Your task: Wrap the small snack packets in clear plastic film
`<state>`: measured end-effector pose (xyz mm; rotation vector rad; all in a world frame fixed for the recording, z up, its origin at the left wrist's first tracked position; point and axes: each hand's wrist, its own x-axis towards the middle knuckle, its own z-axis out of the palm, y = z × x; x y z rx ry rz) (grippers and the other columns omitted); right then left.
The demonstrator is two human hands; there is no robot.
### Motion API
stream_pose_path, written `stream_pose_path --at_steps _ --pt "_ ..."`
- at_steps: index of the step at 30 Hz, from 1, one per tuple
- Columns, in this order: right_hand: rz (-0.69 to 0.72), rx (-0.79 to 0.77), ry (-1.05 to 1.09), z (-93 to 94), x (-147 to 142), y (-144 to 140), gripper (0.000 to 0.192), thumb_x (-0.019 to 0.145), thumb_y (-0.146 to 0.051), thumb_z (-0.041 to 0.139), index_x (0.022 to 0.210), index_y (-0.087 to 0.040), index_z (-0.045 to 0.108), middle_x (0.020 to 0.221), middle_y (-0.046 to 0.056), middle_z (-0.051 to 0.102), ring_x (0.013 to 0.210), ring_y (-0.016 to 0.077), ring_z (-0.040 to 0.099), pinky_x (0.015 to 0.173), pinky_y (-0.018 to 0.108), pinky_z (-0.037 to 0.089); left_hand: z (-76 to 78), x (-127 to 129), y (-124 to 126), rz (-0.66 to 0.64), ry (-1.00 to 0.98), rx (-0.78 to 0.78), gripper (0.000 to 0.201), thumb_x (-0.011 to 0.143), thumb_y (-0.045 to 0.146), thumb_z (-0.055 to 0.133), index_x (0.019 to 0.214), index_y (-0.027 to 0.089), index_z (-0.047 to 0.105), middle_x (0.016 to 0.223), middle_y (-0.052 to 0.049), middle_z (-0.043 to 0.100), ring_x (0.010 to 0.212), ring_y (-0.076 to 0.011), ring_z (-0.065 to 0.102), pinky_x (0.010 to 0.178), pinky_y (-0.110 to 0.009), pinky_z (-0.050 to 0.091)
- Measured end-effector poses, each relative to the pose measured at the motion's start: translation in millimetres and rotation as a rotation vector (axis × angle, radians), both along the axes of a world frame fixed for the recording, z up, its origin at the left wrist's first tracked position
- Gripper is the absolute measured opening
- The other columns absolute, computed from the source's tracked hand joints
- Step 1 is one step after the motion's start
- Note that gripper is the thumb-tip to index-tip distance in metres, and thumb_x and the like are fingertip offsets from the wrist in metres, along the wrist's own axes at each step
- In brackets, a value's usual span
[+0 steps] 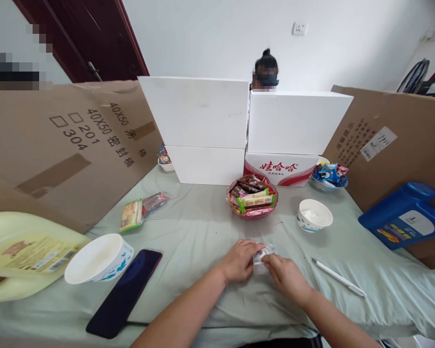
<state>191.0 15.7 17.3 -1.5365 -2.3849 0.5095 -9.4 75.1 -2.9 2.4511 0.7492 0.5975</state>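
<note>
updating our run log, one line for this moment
left hand: holding clear crumpled plastic; right hand: holding same plastic; place: above pale green cloth

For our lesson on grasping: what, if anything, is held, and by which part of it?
A small crumpled piece of clear plastic: the left grip has its left side, the right grip its right side.

Left of the basket [252,215], a hand could pass as far as the packets [132,215]; right of it, up to the bowl [311,224]. Boxes [208,164] block behind it; the left hand [241,261] and right hand [286,276] stand in front.
</note>
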Motion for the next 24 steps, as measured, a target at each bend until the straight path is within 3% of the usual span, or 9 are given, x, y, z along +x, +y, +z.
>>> stream_pose_path --at_steps 5,8,13,17,21,24 --pt "-0.244 0.025 -0.105 -8.7 -11.3 34.6 0.026 0.099 -0.024 0.032 0.105 -0.020 0.057 0.099 0.005 0.069 0.089 0.0166 0.066 0.073 0.024 0.043 -5.7 -2.6 1.5 0.065 -0.082 0.003 0.080 0.069 0.005 0.048 0.144 0.023 0.025 0.146 -0.010 0.039 0.132 -0.0224 0.040 0.108 -0.042 0.038" --pt "-0.290 0.035 -0.158 -14.9 -17.3 40.1 0.023 0.099 -0.026 0.035 0.101 -0.019 0.057 0.094 0.005 0.068 0.083 0.0168 0.066 0.066 0.024 0.041 -6.3 -3.3 2.4 0.071 -0.102 0.009 0.077 0.068 0.002 0.046 0.140 0.022 0.031 0.145 -0.010 0.038 0.132 -0.0213 0.040 0.108 -0.040 0.038" --pt "-0.305 0.067 -0.245 -19.4 -25.1 38.8 0.019 0.099 -0.028 0.038 0.097 -0.020 0.056 0.091 0.004 0.066 0.072 0.0167 0.066 0.057 0.025 0.037 -4.0 0.2 1.9 0.086 -0.082 -0.010 0.039 0.078 0.006 0.048 0.112 0.021 0.058 0.131 -0.009 0.052 0.118 -0.0207 0.052 0.102 -0.037 0.043" --pt "-0.292 0.109 -0.296 -21.0 -26.2 37.8 0.019 0.099 -0.031 0.039 0.096 -0.021 0.055 0.087 0.004 0.065 0.069 0.0163 0.065 0.055 0.025 0.036 -3.6 5.6 1.1 0.154 -0.008 0.045 0.010 0.083 0.021 0.061 0.092 0.021 0.065 0.110 -0.006 0.063 0.109 -0.0237 0.054 0.097 -0.040 0.043" --pt "-0.334 0.162 -0.339 -16.1 -10.4 42.3 0.020 0.097 -0.032 0.042 0.098 -0.017 0.056 0.084 0.008 0.064 0.067 0.0198 0.064 0.056 0.028 0.039 -3.2 7.3 2.1 0.226 0.032 0.046 0.027 0.072 0.028 0.075 0.097 0.021 0.066 0.111 -0.006 0.065 0.115 -0.0277 0.049 0.097 -0.044 0.041" --pt "-0.343 0.213 -0.355 -8.5 3.8 44.2 0.018 0.095 -0.022 0.042 0.099 -0.014 0.058 0.091 0.014 0.064 0.084 0.0246 0.063 0.071 0.035 0.045 -1.6 7.1 3.2 0.246 0.046 0.022 0.043 0.070 0.031 0.077 0.110 0.021 0.064 0.118 -0.007 0.062 0.118 -0.0291 0.047 0.099 -0.046 0.039"
